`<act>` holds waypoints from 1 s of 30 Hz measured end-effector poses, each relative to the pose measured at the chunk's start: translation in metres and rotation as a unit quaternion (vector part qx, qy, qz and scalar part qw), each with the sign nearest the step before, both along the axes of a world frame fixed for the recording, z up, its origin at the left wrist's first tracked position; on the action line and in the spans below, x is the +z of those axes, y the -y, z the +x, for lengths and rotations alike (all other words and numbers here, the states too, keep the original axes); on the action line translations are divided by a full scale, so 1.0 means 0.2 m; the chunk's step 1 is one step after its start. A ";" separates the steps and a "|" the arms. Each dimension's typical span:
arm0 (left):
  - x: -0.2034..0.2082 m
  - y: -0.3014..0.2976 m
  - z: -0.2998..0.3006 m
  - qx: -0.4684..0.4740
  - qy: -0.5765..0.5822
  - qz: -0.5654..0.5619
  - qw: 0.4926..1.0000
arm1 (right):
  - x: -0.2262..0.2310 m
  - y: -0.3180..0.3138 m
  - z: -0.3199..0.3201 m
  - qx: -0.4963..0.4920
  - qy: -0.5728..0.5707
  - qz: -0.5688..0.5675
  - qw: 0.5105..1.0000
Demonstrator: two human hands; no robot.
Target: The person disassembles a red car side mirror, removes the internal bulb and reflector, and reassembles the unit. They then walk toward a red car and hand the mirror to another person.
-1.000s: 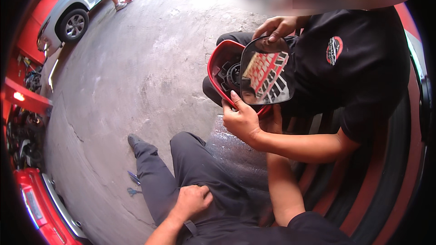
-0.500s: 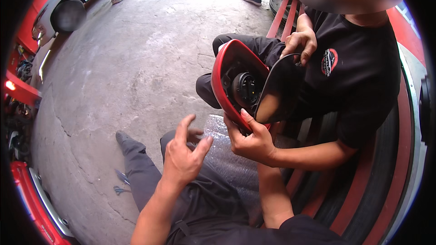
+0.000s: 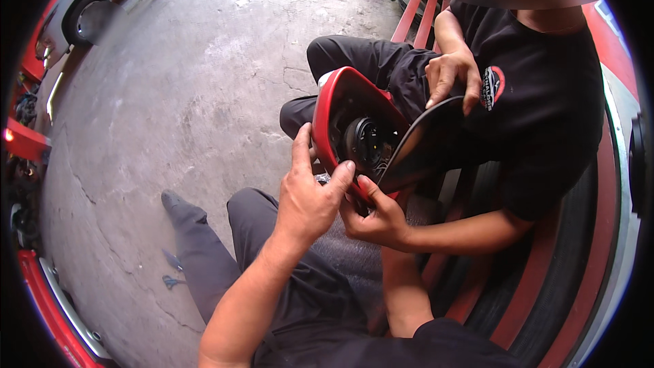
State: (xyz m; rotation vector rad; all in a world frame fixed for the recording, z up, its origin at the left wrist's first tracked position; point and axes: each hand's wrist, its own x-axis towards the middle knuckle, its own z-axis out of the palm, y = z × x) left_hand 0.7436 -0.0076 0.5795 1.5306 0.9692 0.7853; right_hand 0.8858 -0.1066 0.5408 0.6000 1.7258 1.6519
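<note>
My left hand (image 3: 310, 194) grips the near left rim of a red car side mirror housing (image 3: 324, 119), thumb on the edge and fingers along the outer shell. Inside the housing sits a round black mount (image 3: 366, 142). A co-worker's lower hand (image 3: 381, 219) supports the housing from below. Their upper hand (image 3: 455, 76) pinches the top of the dark mirror glass (image 3: 426, 138), tilted away from the housing opening. My right forearm (image 3: 407, 293) reaches up behind the co-worker's arm, which hides my right hand. A silvery sheet (image 3: 351, 255) lies under the hands, by my lap.
The co-worker sits at the right on a bench of red slats (image 3: 524, 293). Scissors (image 3: 172, 282) lie on the concrete floor (image 3: 170, 109) beside my leg. A silver car (image 3: 65, 7) stands at the far left, and red bodywork (image 3: 58, 313) is at the near left.
My left hand has moved up and right from free air onto the mirror housing's rim. The mirror housing sits slightly lower in view, and the glass has tilted a little.
</note>
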 end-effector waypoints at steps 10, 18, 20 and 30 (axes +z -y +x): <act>-0.03 0.24 -0.08 0.033 0.004 0.004 0.999 | -0.13 0.18 0.01 0.055 0.015 -0.042 0.998; -0.11 0.32 -0.14 0.032 0.067 0.011 0.997 | -0.21 0.25 0.08 0.035 -0.204 -0.229 0.951; -0.13 0.31 -0.17 0.026 0.068 0.018 0.997 | -0.24 0.26 0.09 0.045 -0.269 -0.285 0.919; -0.20 0.33 -0.24 0.035 0.125 -0.009 0.992 | -0.29 0.28 0.09 0.108 -0.240 -0.234 0.936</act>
